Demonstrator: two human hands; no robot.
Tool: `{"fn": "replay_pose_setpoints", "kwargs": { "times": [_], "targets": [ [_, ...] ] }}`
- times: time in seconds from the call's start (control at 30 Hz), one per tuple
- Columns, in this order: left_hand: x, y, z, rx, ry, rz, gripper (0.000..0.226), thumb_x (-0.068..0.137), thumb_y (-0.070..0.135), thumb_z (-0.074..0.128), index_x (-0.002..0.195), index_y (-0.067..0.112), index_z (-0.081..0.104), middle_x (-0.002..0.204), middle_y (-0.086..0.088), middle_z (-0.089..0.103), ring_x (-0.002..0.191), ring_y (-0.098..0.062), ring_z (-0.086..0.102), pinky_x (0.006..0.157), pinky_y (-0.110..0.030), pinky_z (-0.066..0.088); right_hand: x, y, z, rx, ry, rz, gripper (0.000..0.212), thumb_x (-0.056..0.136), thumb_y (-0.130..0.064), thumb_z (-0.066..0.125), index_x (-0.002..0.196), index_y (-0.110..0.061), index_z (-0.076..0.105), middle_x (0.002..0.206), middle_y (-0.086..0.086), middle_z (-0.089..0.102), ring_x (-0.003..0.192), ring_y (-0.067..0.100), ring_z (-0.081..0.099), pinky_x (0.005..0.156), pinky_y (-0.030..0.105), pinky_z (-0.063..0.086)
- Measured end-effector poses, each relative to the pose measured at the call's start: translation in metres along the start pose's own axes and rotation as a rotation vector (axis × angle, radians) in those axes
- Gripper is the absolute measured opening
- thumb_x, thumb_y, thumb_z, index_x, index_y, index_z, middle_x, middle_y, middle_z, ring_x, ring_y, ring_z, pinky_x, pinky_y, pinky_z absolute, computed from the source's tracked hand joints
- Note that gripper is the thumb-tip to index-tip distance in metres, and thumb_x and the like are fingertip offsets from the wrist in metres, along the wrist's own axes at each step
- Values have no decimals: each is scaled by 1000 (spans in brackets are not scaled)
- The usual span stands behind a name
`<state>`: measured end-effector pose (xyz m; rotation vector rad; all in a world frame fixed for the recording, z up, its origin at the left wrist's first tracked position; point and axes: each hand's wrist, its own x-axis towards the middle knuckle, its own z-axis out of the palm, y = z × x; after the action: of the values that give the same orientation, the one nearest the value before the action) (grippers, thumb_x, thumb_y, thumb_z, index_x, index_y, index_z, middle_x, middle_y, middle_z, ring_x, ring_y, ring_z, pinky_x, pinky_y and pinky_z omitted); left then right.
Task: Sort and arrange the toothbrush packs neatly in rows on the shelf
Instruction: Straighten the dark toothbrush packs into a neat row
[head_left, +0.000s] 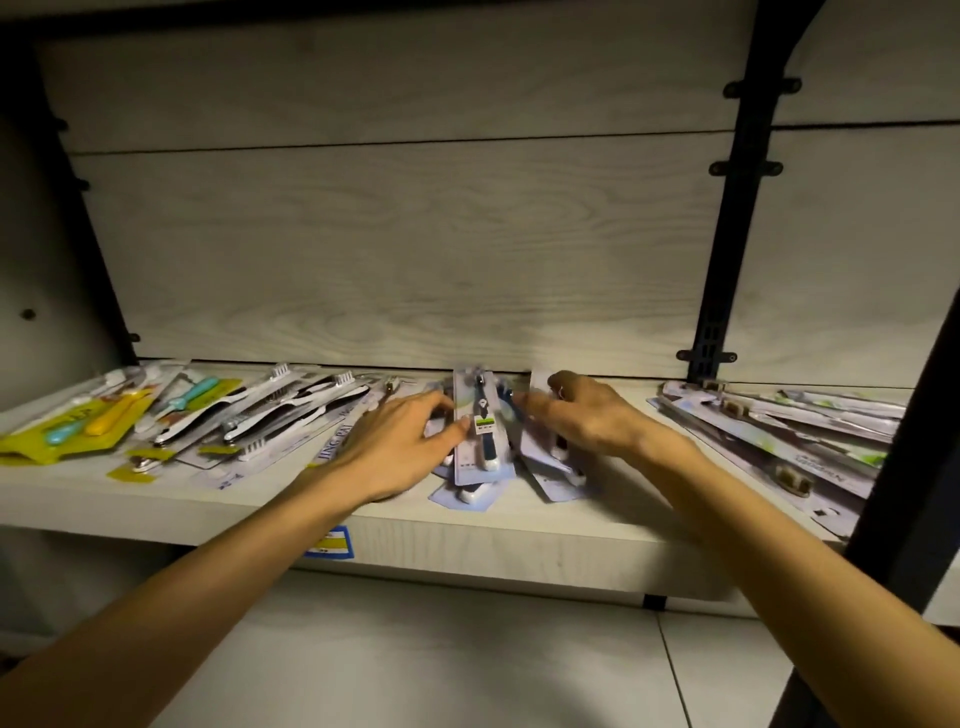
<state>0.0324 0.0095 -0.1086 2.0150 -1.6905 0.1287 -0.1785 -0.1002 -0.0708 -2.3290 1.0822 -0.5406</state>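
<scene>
Toothbrush packs lie in loose heaps on a pale wooden shelf (467, 540). At the middle, a blue-and-white pack (480, 415) stands tilted on a small pile of similar packs. My left hand (400, 441) grips its left edge, thumb on the front. My right hand (582, 415) holds another pale pack (540, 395) just to the right, fingers curled around its top. Yellow packs (62, 426) with teal and orange brushes lie at the far left. Black-and-white brush packs (270, 415) lie beside them.
A fanned stack of pale packs with brown-bristled brushes (779, 431) fills the shelf's right end. Black metal uprights (727, 208) stand at the right and left. A price label (332, 543) sticks to the shelf's front edge. A lower shelf lies below.
</scene>
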Motion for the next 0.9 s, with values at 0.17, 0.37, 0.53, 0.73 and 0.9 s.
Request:
{"fn": "replay_pose_setpoints", "kwargs": {
  "times": [0.17,0.37,0.53,0.73,0.9],
  "targets": [
    [13,2,-4,-42,8,-57,39,89,65,54,111,35,67,102,20,70,88,-5,65,69,-26,49,33,13,-13,-19,-5,49,43,86,-45,70,112,-11,64,105,8,69,94,27,65,86,38,53],
    [72,16,-13,28,-3,-124,49,87,66,53,119,31,66,119,4,70,105,-23,65,88,-35,53,56,28,-20,-87,84,72,66,86,-53,68,136,-13,54,125,9,63,111,29,60,93,35,50],
    [103,9,8,-101,-191,-75,38,92,51,63,115,22,71,114,-1,73,105,-21,66,97,-37,51,59,34,-11,-132,40,11,49,91,-50,63,128,-18,63,118,3,66,101,23,61,85,32,48],
    [101,-11,19,-82,-106,41,30,88,54,67,100,27,72,89,10,74,85,-12,69,78,-29,54,61,34,-17,-390,86,95,45,93,-52,59,122,-19,66,119,6,66,101,26,61,81,32,49],
    [101,-8,16,26,-2,79,32,87,60,63,102,32,71,98,14,73,89,-12,67,78,-31,54,56,30,-21,-416,120,46,43,92,-48,61,126,-23,64,126,5,64,109,26,59,81,32,45]
  ]
}}
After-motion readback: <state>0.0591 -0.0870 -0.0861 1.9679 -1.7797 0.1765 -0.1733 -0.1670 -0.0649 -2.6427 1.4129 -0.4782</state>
